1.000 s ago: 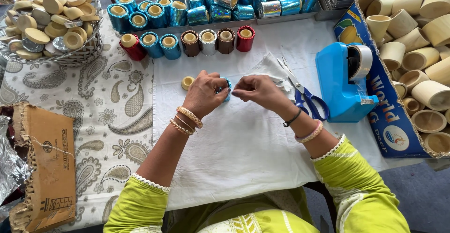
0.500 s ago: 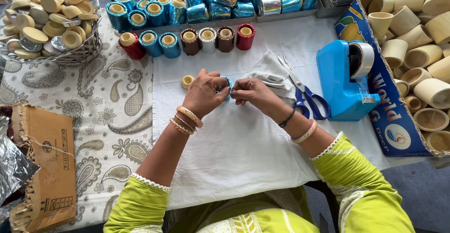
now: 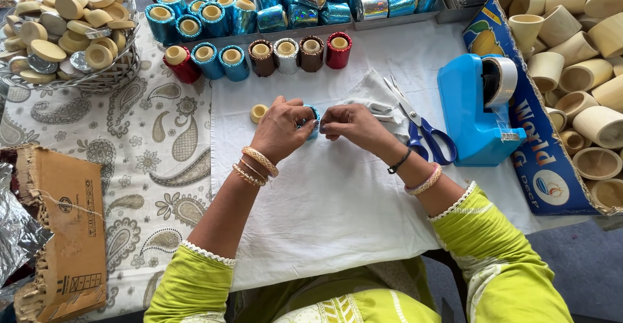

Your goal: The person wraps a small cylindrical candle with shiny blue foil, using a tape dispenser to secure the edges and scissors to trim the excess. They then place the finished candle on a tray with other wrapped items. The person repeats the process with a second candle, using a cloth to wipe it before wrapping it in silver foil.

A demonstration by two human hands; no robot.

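Left hand: the left hand was curled over the white cloth, its fingers closed around a small blue foil-wrapped cup — only a sliver of the cup showed between the two hands.
Right hand: the right hand met the left at the cup, its fingertips pinched together against the cup's blue side.
Cup's place: held just above the cloth, near the middle of the table, between both hands.
Loose lid: a small pale wooden lid lay on the cloth just beside the left hand, apart from it.
Scissors: blue-handled scissors lay on the cloth just right of the right hand, blades pointing away from the person.
Tape dispenser: a blue tape dispenser stood beyond the scissors, against a cardboard box of bare wooden cups.
Finished row: foil-wrapped cups in red, blue, brown and silver stood in a line at the far edge of the cloth — more blue and silver ones lay behind them.
Basket: a wire basket of wooden lids sat at the far left on the paisley tablecloth.
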